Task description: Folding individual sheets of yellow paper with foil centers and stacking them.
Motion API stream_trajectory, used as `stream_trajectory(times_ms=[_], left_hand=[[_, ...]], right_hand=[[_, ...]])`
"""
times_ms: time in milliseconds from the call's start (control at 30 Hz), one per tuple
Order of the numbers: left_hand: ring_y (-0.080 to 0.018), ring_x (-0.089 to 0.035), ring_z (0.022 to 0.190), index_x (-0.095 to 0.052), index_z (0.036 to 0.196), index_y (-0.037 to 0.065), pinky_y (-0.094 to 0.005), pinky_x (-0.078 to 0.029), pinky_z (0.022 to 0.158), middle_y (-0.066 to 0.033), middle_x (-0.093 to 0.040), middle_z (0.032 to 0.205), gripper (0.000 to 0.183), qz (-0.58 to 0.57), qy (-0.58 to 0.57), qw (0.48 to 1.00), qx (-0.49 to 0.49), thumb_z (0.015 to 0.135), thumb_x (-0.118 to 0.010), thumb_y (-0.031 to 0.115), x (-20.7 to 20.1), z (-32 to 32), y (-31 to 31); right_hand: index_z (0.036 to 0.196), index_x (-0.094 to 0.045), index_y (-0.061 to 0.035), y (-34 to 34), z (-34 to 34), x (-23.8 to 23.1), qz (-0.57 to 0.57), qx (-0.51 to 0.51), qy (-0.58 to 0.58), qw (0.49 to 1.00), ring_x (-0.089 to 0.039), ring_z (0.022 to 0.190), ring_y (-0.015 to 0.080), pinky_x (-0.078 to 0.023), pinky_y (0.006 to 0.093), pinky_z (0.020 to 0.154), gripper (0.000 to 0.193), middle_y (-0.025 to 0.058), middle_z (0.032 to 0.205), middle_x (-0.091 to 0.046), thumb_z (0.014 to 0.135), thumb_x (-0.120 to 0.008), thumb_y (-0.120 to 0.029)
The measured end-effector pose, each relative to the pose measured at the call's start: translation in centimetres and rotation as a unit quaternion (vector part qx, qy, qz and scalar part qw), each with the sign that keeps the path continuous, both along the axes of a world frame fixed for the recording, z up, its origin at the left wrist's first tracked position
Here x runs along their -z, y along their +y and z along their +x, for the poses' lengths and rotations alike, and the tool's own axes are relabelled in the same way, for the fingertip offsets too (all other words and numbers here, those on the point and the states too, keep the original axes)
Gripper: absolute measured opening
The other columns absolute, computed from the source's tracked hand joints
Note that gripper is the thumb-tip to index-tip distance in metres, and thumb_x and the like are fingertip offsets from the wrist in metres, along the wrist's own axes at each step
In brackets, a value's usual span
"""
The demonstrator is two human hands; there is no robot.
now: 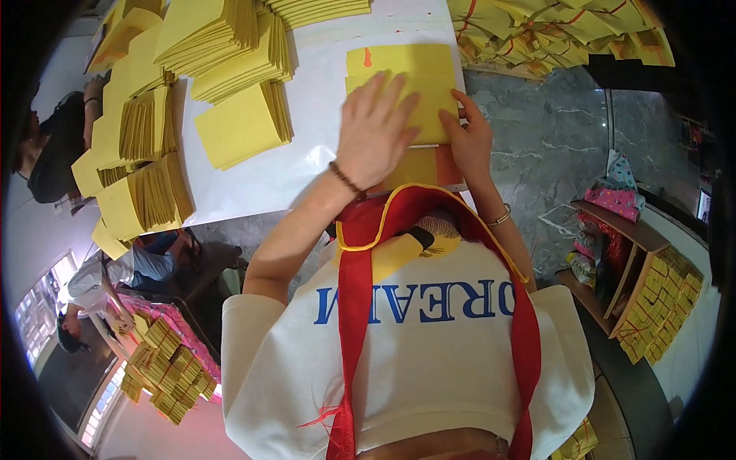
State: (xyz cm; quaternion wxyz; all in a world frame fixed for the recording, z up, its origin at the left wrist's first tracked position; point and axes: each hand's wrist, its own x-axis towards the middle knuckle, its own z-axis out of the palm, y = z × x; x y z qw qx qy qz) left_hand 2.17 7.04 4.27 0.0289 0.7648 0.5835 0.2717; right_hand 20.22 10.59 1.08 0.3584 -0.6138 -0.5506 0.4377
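My left hand (pixel 377 126) lies flat with fingers spread on a yellow paper sheet (pixel 429 92) that appears folded. A small orange-red mark shows at the sheet's upper left. At the sheet's right edge is my right hand (pixel 469 138), thumb and forefinger apart, the thumb touching the paper. Below the sheet, nearer my body, another yellow paper piece (pixel 414 167) lies beside an orange-brown strip (pixel 446 165). Part of both is covered by my red apron (pixel 356 230) with yellow trim.
Stacks of folded yellow paper (pixel 245 123) stand on the white table (pixel 230 180), with more bundles (pixel 157 192) along its left. Yellow bundles with red ties (pixel 552 31) lie at upper right. A wooden shelf (pixel 621 226) stands right. Two people are at the left, one near more bundles (pixel 172 368).
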Motion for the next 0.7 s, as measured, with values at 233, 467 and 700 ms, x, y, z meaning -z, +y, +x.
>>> stream_trajectory(times_ms=[233,467,700], left_hand=[[-0.0343,-0.03,0.129,-0.049,0.128,0.02,-0.0508,-0.022,0.104,-0.0131,-0.036,0.14,0.051,-0.072,0.086,0.993,0.037,0.083,-0.055,0.044,4.2,0.9,-0.2],[-0.0345,-0.026,0.132,-0.044,0.131,0.013,-0.0504,-0.018,0.106,-0.0141,-0.033,0.142,0.056,-0.092,0.117,0.987,0.054,0.081,-0.057,0.034,4.3,0.5,0.2],[-0.0333,-0.032,0.128,-0.043,0.13,0.003,-0.0453,-0.024,0.104,-0.0166,-0.034,0.14,0.064,-0.087,-0.106,0.985,0.108,0.072,-0.063,0.023,2.0,-1.3,-0.6]], right_hand=[[0.124,-0.053,-0.0107,-0.4,0.3,-1.0,0.038,-0.056,-0.153,0.986,-0.06,0.089,0.0208,-0.046,0.0358,0.075,0.043,0.0105,0.112,-0.058,0.084,-0.061,-0.024],[0.131,-0.045,-0.0167,-0.8,-1.3,-0.2,0.31,-0.285,-0.376,0.826,-0.033,0.129,0.0246,-0.017,0.0681,0.096,0.049,0.0072,0.137,-0.04,0.088,-0.051,-0.039],[0.132,-0.044,-0.0143,-0.7,-1.7,0.7,0.279,-0.26,-0.405,0.831,-0.029,0.133,0.0258,-0.017,0.0717,0.094,0.05,0.0065,0.143,-0.034,0.089,-0.046,-0.041]])
